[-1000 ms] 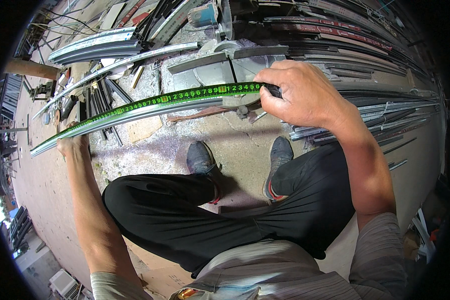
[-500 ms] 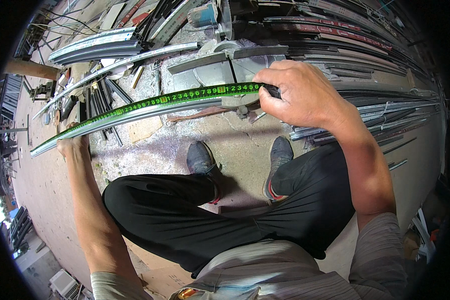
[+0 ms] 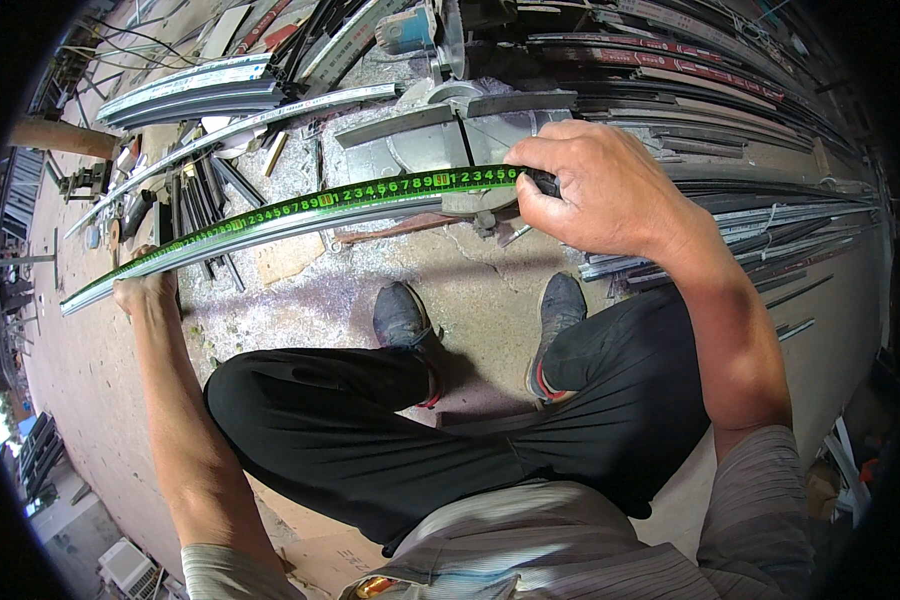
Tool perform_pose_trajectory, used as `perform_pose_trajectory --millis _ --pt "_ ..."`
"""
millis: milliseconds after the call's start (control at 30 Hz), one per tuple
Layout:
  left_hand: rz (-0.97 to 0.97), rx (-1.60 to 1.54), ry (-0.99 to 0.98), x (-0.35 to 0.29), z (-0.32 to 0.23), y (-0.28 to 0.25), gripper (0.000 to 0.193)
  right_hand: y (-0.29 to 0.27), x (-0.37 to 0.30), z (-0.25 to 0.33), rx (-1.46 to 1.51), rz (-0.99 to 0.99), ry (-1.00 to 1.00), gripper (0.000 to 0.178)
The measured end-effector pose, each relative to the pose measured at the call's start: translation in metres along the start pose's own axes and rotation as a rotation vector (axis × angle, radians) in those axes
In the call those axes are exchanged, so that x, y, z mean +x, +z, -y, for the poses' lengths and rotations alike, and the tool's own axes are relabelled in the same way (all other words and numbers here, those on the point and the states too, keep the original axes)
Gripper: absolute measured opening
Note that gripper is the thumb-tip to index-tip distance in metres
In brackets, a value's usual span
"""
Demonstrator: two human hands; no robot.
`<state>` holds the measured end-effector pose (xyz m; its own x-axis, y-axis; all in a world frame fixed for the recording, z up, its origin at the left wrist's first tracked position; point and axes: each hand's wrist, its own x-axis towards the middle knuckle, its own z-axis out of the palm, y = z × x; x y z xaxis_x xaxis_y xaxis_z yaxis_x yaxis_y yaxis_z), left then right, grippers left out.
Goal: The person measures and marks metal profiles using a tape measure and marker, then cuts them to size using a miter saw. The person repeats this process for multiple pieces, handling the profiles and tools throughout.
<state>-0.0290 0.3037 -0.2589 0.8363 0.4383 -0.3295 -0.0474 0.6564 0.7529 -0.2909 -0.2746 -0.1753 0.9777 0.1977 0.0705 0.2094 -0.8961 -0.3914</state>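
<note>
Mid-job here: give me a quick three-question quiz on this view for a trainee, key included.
1. True or false: the green tape runs lengthwise along the silver strip.
2. The right hand is: A, on a shoe; B, at the right end of the extended tape; C, on a knee.
3. Where along the strip does the left hand grip?

Key:
1. True.
2. B.
3. Near its left end, with the tip showing beyond the hand.
</note>
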Motion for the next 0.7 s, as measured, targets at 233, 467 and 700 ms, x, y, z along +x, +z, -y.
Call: perform_pose_trajectory --millis 233,467,700 --pt "0.062 0.101 0.02 0.016 -0.012 -0.013 0.053 0.001 0.001 0.0 0.005 -0.011 -0.015 0.028" --pt "0.029 0.067 0.02 0.013 -0.008 -0.014 0.053 0.0 0.001 0.0 -0.002 0.015 -0.003 0.032" --pt "0.026 0.053 0.019 0.019 -0.01 -0.021 0.052 -0.002 0.001 0.001 -0.005 0.053 0.018 0.034"
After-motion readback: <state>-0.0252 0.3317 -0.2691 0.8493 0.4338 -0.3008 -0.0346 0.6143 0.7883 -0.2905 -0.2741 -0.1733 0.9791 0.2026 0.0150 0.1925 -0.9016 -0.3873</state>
